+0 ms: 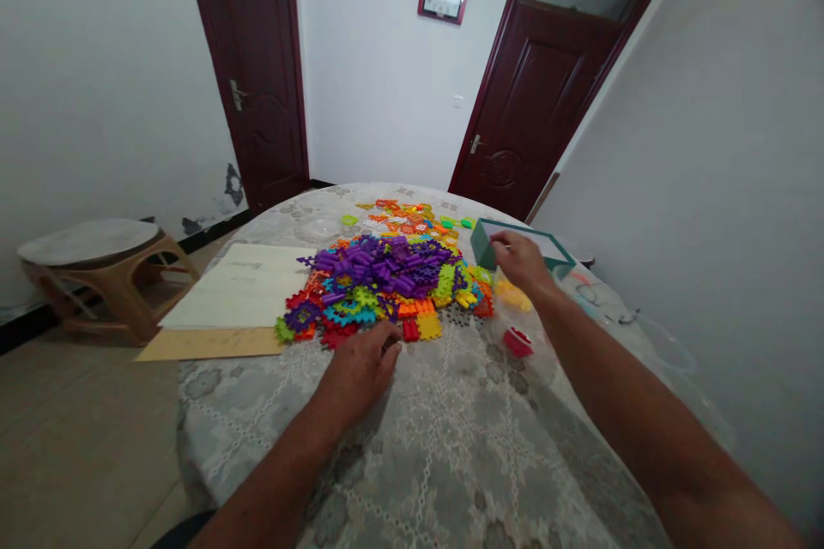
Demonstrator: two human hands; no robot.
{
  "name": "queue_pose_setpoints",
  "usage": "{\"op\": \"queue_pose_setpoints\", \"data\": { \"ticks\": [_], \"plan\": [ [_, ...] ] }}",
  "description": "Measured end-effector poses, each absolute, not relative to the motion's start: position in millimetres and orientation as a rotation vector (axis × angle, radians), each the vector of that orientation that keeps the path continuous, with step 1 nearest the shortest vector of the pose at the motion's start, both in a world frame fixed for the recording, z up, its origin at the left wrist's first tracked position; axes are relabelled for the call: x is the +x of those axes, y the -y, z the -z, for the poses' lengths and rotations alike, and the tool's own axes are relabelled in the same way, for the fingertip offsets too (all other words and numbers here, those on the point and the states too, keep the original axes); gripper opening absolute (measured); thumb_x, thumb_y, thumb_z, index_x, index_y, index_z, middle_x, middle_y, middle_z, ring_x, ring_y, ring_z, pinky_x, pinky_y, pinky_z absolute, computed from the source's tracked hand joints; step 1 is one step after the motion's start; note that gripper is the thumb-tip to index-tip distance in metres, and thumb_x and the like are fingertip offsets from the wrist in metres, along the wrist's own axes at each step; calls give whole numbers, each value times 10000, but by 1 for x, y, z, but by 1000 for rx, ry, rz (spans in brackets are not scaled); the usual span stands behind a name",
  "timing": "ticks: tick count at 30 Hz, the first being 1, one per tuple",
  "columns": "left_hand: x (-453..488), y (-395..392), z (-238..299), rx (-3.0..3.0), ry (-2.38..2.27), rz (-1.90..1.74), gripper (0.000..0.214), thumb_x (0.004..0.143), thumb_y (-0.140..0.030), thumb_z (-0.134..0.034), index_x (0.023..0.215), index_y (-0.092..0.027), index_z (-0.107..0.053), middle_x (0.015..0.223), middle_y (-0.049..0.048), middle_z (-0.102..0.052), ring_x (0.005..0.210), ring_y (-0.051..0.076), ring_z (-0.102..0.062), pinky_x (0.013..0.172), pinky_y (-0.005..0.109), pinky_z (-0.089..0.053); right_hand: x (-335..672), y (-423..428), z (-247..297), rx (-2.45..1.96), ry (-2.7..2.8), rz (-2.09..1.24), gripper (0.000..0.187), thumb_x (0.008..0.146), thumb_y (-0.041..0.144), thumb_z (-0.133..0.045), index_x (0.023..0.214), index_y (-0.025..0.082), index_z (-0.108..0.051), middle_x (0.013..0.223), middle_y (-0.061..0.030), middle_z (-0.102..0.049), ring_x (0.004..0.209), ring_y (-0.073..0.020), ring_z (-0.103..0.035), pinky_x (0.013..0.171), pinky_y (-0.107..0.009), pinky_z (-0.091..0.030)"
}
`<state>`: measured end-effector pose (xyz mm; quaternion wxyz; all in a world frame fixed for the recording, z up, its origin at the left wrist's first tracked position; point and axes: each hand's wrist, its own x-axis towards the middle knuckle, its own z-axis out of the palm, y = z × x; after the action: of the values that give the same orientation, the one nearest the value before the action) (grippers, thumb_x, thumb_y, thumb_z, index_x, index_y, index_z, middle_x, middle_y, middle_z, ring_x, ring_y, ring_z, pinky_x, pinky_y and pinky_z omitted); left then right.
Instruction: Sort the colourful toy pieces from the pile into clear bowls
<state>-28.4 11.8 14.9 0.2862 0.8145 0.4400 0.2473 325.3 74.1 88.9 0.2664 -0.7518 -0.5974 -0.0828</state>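
A heap of coloured plastic interlocking pieces (386,279), purple on top with orange, green, red and yellow around, lies in the middle of a round table with a grey lace-patterned cloth (451,437). My left hand (361,367) rests on the cloth at the heap's near edge, fingers curled, fingertips by a red and an orange piece. My right hand (520,262) reaches to the near corner of a green box (489,242) with a white inside and looks pinched on its rim. Yellow pieces (513,294) lie just under that hand.
A large cream sheet on brown cardboard (238,296) overhangs the table's left side. A red piece (517,341) sits in clear plastic wrapping at the right. A low wooden stool (106,270) stands on the floor at left. Two dark red doors are behind.
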Motion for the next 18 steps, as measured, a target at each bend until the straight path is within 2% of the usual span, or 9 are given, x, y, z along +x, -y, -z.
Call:
{"op": "queue_pose_setpoints", "data": {
  "ticks": [2, 5, 10, 12, 14, 18],
  "plan": [
    [-28, -12, -15, 2235, -1238, -654, 156, 1009, -222, -507, 1069, -215, -650, 990, 66, -761, 938, 230, -713, 827, 324, -460, 286, -49, -62, -1885, 1910, 66, 308, 1023, 308, -533, 1206, 199, -756, 1191, -95, -786, 1055, -227, -721, 959, -316, -519],
    [-28, -12, -14, 2331, -1308, -616, 167, 1022, -221, -501, 1092, -209, -652, 1035, 84, -765, 977, 251, -719, 837, 339, -467, 231, -15, -20, -1850, 2142, 53, 371, 1027, 350, -554, 1324, 171, -686, 1283, -156, -735, 1157, -274, -683, 1016, -373, -505],
    [-29, -11, -11, 2403, -1372, -547, 198, 1038, -227, -488, 1139, -202, -656, 1089, 98, -767, 1026, 265, -723, 850, 344, -472, 184, -2, 12, -2023, 2085, 137, 604, 984, 587, -623, 1423, 173, -608, 1321, -203, -669, 1251, -347, -605, 1040, -434, -484],
    [-29, -10, -11, 2410, -1379, -528, 197, 1039, -239, -490, 1133, -204, -660, 1079, 97, -768, 1017, 266, -725, 837, 343, -473, 179, -8, 13, -2050, 2044, 154, 677, 956, 625, -646, 1462, 179, -580, 1332, -210, -648, 1256, -364, -592, 1028, -447, -485],
    [-29, -11, -11, 2415, -1382, -515, 192, 1038, -251, -497, 1123, -209, -663, 1071, 97, -769, 1010, 267, -727, 826, 342, -474, 178, -12, 13, -2043, 2049, 147, 670, 946, 611, -663, 1466, 197, -577, 1328, -202, -637, 1230, -362, -597, 999, -440, -497],
    [-29, -12, -9, 2426, -1387, -496, 194, 1032, -261, -504, 1133, -214, -663, 1084, 98, -773, 1026, 276, -730, 827, 350, -483, 183, -2, 15, -1934, 2112, 106, 519, 979, 514, -651, 1411, 229, -617, 1287, -166, -634, 1185, -326, -607, 990, -412, -505]
  ]
}}
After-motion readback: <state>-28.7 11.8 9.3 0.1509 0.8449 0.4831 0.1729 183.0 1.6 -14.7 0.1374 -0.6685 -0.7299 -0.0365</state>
